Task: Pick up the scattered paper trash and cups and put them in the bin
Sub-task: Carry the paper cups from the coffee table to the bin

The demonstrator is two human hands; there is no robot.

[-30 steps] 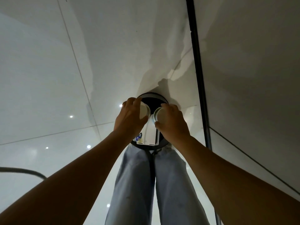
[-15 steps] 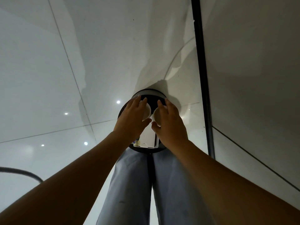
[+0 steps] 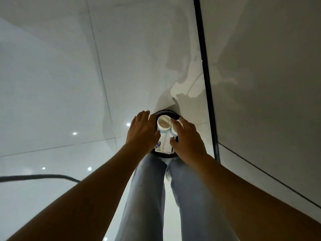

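Note:
A round black bin stands on the floor just past my legs. Two white paper cups lie inside it side by side, mouths toward me: the left cup shows fully, the right cup is half hidden by my fingers. White paper lies in the bin under them. My left hand hovers beside the left cup with fingers spread, holding nothing. My right hand hangs over the right cup, fingers relaxed and apart from it as far as I can tell.
Pale glossy floor tiles spread to the left and ahead. A wall with a black baseboard strip runs along the right, close to the bin. A dark cable curves across the floor at the left. My jeans-clad legs stand right behind the bin.
Both hands held a cup over the bin a second ago. They have let go and spread apart; the two cups now lie in the bin.

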